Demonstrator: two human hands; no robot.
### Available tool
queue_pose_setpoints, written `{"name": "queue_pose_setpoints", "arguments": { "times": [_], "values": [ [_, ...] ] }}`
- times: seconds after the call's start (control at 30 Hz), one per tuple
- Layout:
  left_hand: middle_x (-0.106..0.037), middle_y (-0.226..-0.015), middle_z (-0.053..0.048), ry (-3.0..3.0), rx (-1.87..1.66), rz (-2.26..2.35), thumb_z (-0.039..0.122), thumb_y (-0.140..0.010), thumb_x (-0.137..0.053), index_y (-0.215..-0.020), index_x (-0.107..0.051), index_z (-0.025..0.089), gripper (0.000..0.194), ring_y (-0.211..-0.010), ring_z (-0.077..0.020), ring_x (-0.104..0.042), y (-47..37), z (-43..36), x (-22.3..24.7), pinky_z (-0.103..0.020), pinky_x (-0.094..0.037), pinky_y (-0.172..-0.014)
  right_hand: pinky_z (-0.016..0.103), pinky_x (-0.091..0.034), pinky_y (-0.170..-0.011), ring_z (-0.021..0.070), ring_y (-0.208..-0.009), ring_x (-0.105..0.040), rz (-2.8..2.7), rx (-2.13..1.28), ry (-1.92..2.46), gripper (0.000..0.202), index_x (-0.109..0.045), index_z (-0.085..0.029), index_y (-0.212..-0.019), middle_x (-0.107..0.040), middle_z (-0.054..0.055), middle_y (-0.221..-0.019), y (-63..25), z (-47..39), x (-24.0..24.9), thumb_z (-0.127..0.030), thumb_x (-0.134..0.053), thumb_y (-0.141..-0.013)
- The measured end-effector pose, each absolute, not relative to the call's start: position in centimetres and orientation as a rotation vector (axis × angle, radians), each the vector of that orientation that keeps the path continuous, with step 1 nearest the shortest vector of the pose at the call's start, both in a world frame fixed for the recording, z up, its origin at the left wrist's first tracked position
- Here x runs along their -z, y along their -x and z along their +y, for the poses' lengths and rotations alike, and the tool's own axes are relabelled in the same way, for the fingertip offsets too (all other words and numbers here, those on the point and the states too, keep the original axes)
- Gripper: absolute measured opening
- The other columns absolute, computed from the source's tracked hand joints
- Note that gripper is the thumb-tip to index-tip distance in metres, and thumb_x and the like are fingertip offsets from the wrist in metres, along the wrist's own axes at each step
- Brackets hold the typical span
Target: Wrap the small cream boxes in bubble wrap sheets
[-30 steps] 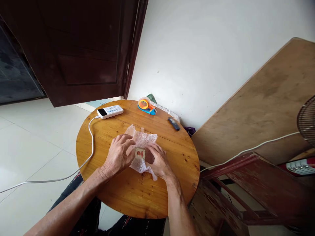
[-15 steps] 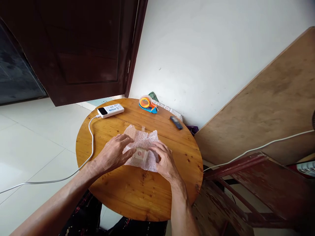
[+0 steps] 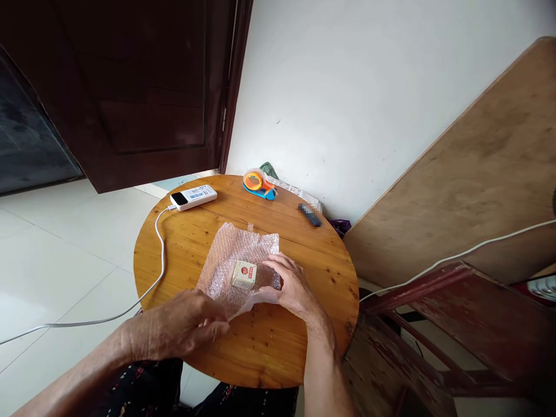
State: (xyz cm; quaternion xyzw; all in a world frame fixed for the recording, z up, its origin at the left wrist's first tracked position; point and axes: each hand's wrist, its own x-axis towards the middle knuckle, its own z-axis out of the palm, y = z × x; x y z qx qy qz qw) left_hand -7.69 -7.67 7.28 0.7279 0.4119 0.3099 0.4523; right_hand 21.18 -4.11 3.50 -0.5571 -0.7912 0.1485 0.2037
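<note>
A sheet of clear bubble wrap (image 3: 226, 249) lies spread on the round wooden table, and a small cream box (image 3: 244, 274) with a red mark rests on it, uncovered. My left hand (image 3: 186, 324) is at the sheet's near left corner, its fingers curled and blurred; what they pinch looks like the wrap's edge. On the right side, my right hand (image 3: 295, 286) has its thumb and fingers apart, touching the wrap's right edge beside the box.
A white device (image 3: 193, 197) with a cable stands at the table's back left. Further back are an orange and blue tape dispenser (image 3: 259, 184) and a dark blurred object (image 3: 309, 215). A red-brown wooden chair (image 3: 469, 324) is at the right.
My left hand has moved down and toward me, and the wrap's left side is now spread open. The box, covered by wrap before, now shows plainly. My right hand has barely moved.
</note>
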Motion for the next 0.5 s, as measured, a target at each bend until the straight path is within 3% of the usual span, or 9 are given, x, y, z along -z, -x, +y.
{"name": "queue_pose_setpoints", "arguments": {
  "times": [0.07, 0.17, 0.23, 0.33, 0.4, 0.5],
  "values": [
    [-0.061, -0.056, 0.001, -1.909, -0.614, 0.954, 0.039, -0.086, -0.059, -0.067, -0.069, 0.022, 0.028, -0.049, -0.0115, -0.048, 6.9, -6.9, -7.0, -0.022, -0.034, -0.048, 0.048, -0.034, -0.111, 0.029, -0.132, -0.047, -2.202, -0.42, 1.492, 0.047, -0.063, -0.028, -0.122, -0.057, 0.008, -0.136, -20.9, -4.0, -3.5, -0.037, -0.075, -0.078],
    [-0.057, -0.055, 0.001, -2.021, -0.743, 1.224, 0.03, -0.088, -0.051, -0.068, -0.068, 0.02, 0.028, -0.05, -0.0118, -0.05, 5.3, -5.4, -5.7, -0.023, -0.037, -0.051, 0.049, -0.032, -0.113, 0.0296, -0.135, -0.043, -2.189, -0.416, 1.41, 0.047, -0.063, -0.027, -0.122, -0.055, 0.008, -0.139, -20.1, -3.9, -3.6, -0.039, -0.074, -0.078],
    [-0.068, -0.079, -0.004, -2.068, -0.852, 1.41, 0.03, -0.084, -0.055, -0.091, -0.071, 0.021, 0.02, -0.069, -0.0179, -0.063, 4.2, -4.8, -4.2, -0.027, -0.048, -0.065, 0.051, -0.03, -0.114, 0.0319, -0.139, -0.038, -2.17, -0.386, 1.419, 0.051, -0.064, -0.027, -0.123, -0.053, 0.009, -0.142, -19.5, -3.9, -3.5, -0.044, -0.076, -0.075],
    [-0.062, -0.128, -0.015, -2.121, -0.931, 1.375, 0.039, -0.074, -0.068, -0.132, -0.054, 0.019, 0.063, -0.115, -0.0314, -0.06, 3.0, -4.9, -1.6, -0.043, -0.051, -0.093, 0.054, -0.026, -0.115, 0.0354, -0.143, -0.031, -2.188, -0.35, 1.449, 0.06, -0.063, -0.027, -0.124, -0.049, 0.009, -0.147, -18.8, -3.9, -3.5, -0.047, -0.08, -0.07],
    [-0.056, -0.138, -0.02, -2.152, -0.92, 1.341, 0.041, -0.069, -0.073, -0.142, -0.043, 0.017, 0.083, -0.125, -0.0355, -0.054, 2.5, -5.2, -0.3, -0.05, -0.046, -0.102, 0.055, -0.024, -0.116, 0.0363, -0.144, -0.028, -2.216, -0.328, 1.433, 0.063, -0.063, -0.027, -0.125, -0.048, 0.009, -0.147, -18.5, -4.0, -3.6, -0.046, -0.081, -0.068],
    [-0.051, -0.143, -0.022, -2.196, -0.801, 1.373, 0.043, -0.065, -0.075, -0.148, -0.032, 0.015, 0.098, -0.129, -0.0382, -0.051, 2.0, -5.7, 0.3, -0.055, -0.041, -0.107, 0.054, -0.022, -0.116, 0.0361, -0.144, -0.027, -2.256, -0.322, 1.389, 0.065, -0.063, -0.026, -0.124, -0.047, 0.01, -0.147, -18.0, -4.1, -3.7, -0.047, -0.082, -0.066]
  ]
}}
